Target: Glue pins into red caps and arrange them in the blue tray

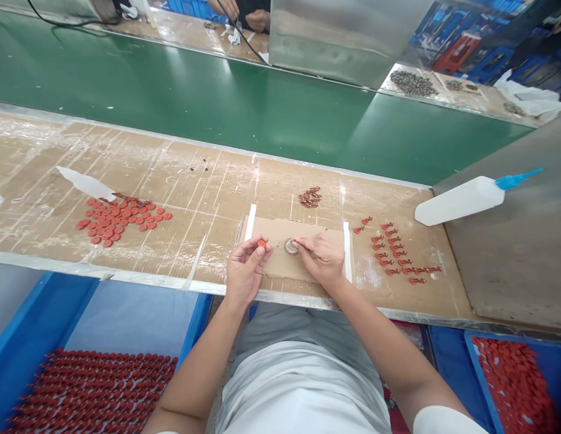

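My left hand pinches a small red disc between thumb and fingertips, just above a taped cardboard pad at the bench's front edge. My right hand rests on the pad, its fingertips touching a small round metal piece. What the right fingers hold there is too small to tell. A little pile of red-and-metal parts lies behind the pad.
Loose red discs and a white squeeze bottle lie at the left. Rows of finished red parts sit to the right, by a blue-tipped bottle. Blue trays of red parts flank my lap. A green conveyor runs behind; another person's hands beyond.
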A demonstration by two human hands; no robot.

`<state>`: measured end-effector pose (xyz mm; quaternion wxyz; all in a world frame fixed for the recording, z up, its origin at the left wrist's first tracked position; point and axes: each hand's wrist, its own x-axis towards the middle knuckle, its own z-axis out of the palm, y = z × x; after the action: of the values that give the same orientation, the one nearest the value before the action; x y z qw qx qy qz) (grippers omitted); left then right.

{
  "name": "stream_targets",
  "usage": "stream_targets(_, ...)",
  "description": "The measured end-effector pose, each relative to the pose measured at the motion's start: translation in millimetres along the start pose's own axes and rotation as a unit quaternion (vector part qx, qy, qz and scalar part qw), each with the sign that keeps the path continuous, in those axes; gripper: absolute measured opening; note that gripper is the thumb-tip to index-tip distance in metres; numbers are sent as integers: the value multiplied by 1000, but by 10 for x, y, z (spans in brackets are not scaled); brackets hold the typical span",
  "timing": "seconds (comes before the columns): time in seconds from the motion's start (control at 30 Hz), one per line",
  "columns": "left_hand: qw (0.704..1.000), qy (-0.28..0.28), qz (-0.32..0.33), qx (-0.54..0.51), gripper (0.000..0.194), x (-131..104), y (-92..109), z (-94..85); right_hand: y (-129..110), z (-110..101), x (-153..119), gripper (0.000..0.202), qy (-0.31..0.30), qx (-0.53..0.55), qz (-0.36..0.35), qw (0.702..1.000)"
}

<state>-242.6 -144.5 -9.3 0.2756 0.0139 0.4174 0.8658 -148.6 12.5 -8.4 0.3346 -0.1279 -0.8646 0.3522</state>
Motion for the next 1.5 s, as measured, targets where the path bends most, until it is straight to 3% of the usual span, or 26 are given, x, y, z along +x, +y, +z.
stream_targets(0.1,1000,-2,0,-6,26,2,3,3,-37,2,12,14,19,9,14,1000)
stream_targets(0.23,1000,13,19,-16,27,-1,10,8,-151,-33,23,12,88,67,88,990)
stream_targets(0.43,999,26,-4,-39,26,-145,3,87,-423,-160,44,18,128,290,225,921)
stream_targets(0.57,998,0,-37,-57,22,-324,-26,216,-637,-226,3,17,126,351,247,895)
stream_targets(0.83,995,-49,-61,-66,18,-472,-92,357,-873,-217,-171,21,100,318,188,924)
stream_targets(1.5,998,-4,-54,-38,21,-479,-169,368,-786,-147,-231,25,96,294,155,938)
